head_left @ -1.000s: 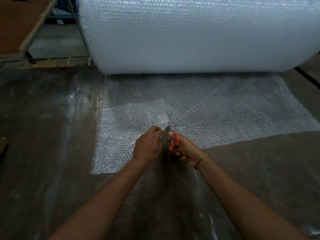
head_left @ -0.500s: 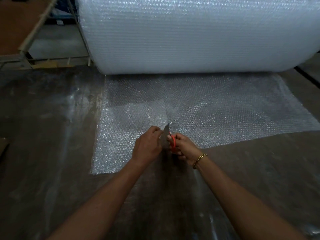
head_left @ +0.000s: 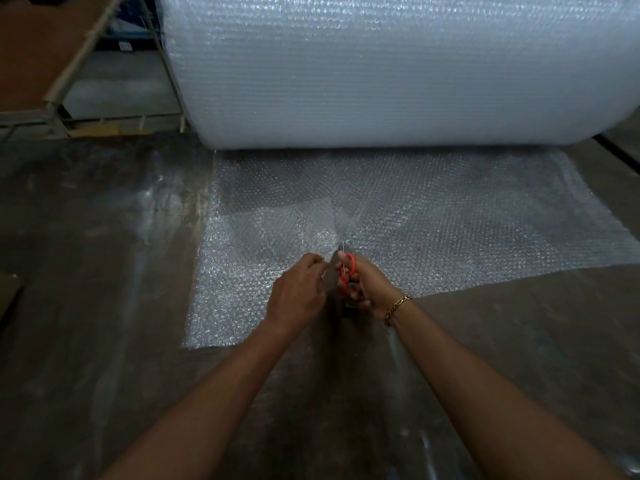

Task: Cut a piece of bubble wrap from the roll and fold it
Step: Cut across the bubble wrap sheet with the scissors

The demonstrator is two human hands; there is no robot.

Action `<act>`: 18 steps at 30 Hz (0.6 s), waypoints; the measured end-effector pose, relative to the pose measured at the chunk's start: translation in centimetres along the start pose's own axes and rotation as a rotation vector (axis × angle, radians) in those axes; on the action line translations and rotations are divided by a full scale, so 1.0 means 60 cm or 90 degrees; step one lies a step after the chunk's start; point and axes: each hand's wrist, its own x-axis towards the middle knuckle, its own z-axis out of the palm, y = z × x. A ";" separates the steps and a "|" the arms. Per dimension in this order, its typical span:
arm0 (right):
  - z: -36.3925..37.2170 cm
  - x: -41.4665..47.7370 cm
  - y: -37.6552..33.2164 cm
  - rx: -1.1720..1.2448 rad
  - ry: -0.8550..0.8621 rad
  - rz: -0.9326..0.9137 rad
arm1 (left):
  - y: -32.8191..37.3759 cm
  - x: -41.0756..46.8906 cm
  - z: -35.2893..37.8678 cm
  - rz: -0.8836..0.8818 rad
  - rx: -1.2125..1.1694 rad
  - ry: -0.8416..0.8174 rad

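Note:
A huge roll of bubble wrap [head_left: 398, 71] lies across the back of the floor. Its loose sheet [head_left: 450, 216] spreads flat toward me. A cut runs into the sheet from its near edge, splitting off a left part [head_left: 239, 271]. My right hand [head_left: 372, 285] grips orange-handled scissors [head_left: 348, 271] in the cut, blades pointing away toward the roll. My left hand [head_left: 298, 289] pinches the sheet's cut edge just left of the blades. The blade tips are barely visible against the wrap.
The dark, worn floor [head_left: 86, 271] surrounds the sheet. A metal frame with a brown board [head_left: 41, 64] stands at the back left. A flat dark piece [head_left: 8, 299] lies at the far left edge.
The scissors and both hands have crept forward along the cut, toward the roll. The sheet puckers a little more around the blade tips.

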 end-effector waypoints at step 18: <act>-0.004 0.012 -0.002 0.015 -0.030 0.004 | -0.003 0.002 0.003 0.012 -0.013 0.026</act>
